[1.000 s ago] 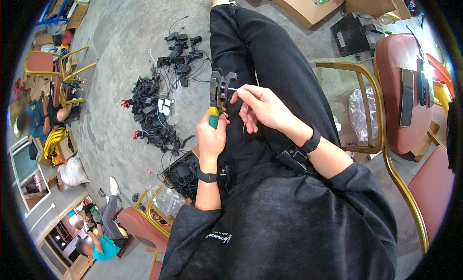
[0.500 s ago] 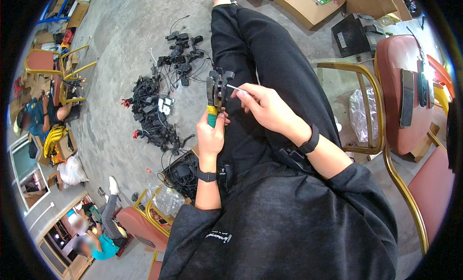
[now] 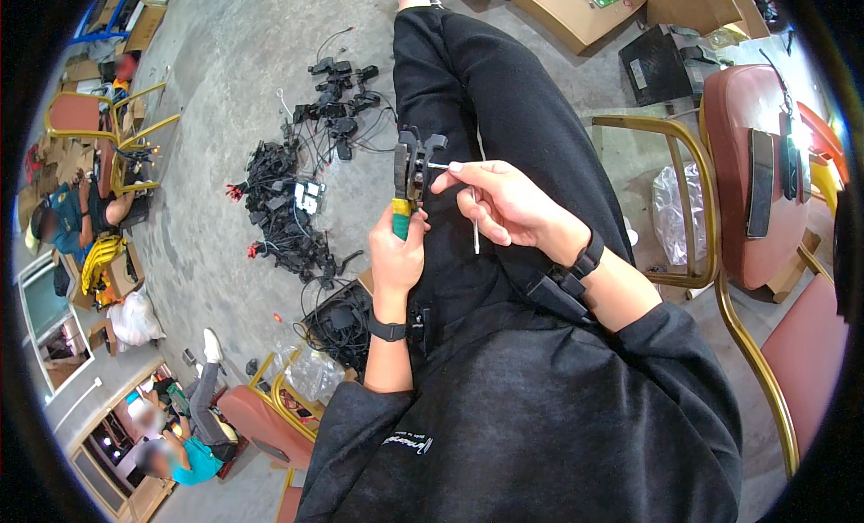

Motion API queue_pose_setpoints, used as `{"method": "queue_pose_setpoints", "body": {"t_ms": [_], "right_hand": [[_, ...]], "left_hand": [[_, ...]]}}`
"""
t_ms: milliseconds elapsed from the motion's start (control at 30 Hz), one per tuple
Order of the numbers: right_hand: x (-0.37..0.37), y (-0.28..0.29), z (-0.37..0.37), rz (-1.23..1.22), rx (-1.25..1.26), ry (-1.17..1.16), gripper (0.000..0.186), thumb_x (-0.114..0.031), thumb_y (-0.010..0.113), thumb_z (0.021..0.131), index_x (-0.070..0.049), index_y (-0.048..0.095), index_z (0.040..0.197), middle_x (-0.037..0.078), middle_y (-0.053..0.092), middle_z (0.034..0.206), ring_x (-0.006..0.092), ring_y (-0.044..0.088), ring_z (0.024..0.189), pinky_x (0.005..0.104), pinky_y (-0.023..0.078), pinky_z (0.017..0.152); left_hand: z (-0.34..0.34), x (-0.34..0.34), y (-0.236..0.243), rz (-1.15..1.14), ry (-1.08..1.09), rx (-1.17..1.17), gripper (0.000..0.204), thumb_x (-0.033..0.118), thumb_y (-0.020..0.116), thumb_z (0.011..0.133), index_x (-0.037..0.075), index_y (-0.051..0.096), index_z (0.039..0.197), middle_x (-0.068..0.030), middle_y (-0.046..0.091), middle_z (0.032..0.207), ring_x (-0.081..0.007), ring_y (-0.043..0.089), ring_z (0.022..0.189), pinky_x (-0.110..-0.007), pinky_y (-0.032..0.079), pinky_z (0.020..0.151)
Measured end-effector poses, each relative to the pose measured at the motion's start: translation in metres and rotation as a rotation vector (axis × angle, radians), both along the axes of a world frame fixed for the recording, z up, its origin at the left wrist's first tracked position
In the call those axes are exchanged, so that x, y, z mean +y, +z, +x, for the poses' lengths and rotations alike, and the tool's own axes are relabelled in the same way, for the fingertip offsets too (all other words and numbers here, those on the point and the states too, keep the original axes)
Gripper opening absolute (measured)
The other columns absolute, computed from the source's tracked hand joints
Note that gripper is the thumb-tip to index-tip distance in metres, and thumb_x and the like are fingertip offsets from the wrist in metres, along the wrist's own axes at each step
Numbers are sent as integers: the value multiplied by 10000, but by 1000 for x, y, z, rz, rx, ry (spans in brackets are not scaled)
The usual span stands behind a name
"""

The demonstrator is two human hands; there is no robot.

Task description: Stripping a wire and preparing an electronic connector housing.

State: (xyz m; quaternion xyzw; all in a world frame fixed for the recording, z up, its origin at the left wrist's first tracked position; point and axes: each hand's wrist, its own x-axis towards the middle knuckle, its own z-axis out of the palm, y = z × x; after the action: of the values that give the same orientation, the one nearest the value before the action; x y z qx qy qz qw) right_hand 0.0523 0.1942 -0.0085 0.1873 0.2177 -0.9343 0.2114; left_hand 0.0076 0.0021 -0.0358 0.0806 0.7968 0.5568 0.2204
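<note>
Green-and-yellow-handled tool (image 3: 400, 212), head view: upright in the left hand (image 3: 396, 256), out over the wearer's black trousers (image 3: 531, 136), roughly mid-scene. Left hand closed round the handle, thumb on its right side; handle points far. Black clamp-like part (image 3: 417, 167) sits at the tool's far end, with prongs facing away from the wearer. Exact join between tool and part: too small to tell.

Right hand (image 3: 508, 203) just right of the black part, fingers narrow: thumb and forefinger pinch a thin metal rod (image 3: 438, 166), whose left end reaches the part. Second length of metal (image 3: 476, 230) hangs toward the near side from the other curled fingers; whether both are one bent piece, cannot tell. Black band on each wrist.

Left of the legs, on the grey floor (image 3: 202, 136): heap of black cabled parts (image 3: 270, 181), some red tips at its left edge; small white item (image 3: 309, 197) at its right. Looser black cluster (image 3: 338, 127) lies farther off. Near the left elbow, a clear plastic bag (image 3: 315, 374).

Right side: reddish-brown chair (image 3: 727, 118), gold frame, bearing a flat black object (image 3: 760, 181). Far right: open cardboard box (image 3: 576, 14).
</note>
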Motion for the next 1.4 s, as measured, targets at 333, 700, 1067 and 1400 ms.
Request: {"method": "queue_pose_setpoints", "body": {"t_ms": [333, 700, 1067, 1400], "right_hand": [[-7, 5, 0, 84, -46, -46, 312, -241, 391, 968, 17, 565, 978, 24, 474, 496, 102, 420, 287, 220, 315, 255], [7, -10, 4, -342, -130, 3, 265, -241, 411, 965, -26, 558, 1018, -9, 485, 543, 58, 409, 327, 192, 357, 286], [-14, -11, 3, 1627, 593, -258, 146, -131, 566, 883, -30, 613, 979, 111, 555, 820, 207, 578, 709, 293, 474, 651], [-14, -2, -1, 2025, 731, -343, 244, -83, 646, 746, -68, 640, 989, 197, 515, 1031, 338, 533, 948, 382, 441, 834]], "left_hand": [[0, 2, 4, -8, -13, -9, 131, 69, 522, 861, -43, 575, 902, -62, 616, 747, -132, 601, 650, -256, 471, 606], [2, 1, 0, -149, -54, 145, 134, 83, 541, 817, -21, 578, 894, -98, 619, 719, -187, 618, 648, -295, 476, 616], [2, -2, 0, 34, 10, -29, 136, 59, 513, 866, -42, 575, 934, -69, 617, 779, -127, 601, 682, -256, 482, 635], [1, -6, -2, 130, 32, -99, 158, 53, 515, 871, -55, 572, 971, -66, 615, 807, -118, 595, 696, -247, 482, 657]]}}
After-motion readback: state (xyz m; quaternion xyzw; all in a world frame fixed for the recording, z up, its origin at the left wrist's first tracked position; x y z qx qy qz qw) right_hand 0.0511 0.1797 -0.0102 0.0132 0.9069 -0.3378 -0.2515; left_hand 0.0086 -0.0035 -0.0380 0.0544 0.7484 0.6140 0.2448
